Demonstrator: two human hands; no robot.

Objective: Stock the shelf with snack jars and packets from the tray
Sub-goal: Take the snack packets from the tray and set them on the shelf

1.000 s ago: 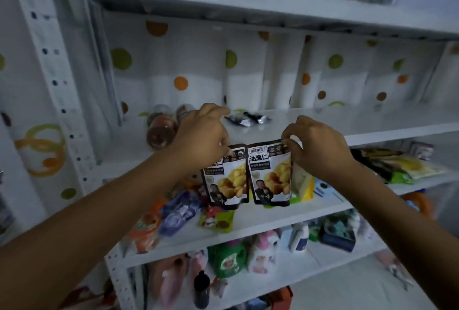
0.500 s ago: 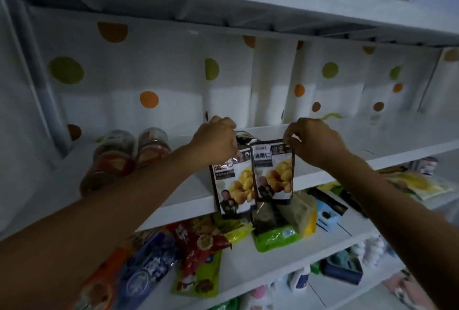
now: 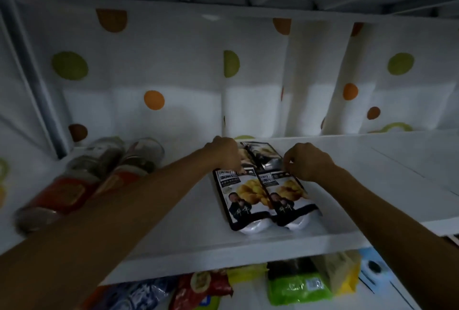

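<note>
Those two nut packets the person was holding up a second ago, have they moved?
Yes. The two packets hung upright in front of the shelf edge; now they lie flat on the white shelf, gripped at their tops by the left hand and right hand.

Not much readable here tbh. The left snack packet (image 3: 238,198) on the shelf (image 3: 173,223) has big Chinese characters in a black-framed box at its top; looks like 油栗, but it's blurry and partly covered. The right snack packet (image 3: 285,195) has the same header, too smeared to read. The green packet (image 3: 298,287) below carries a white label, illegible.
</note>
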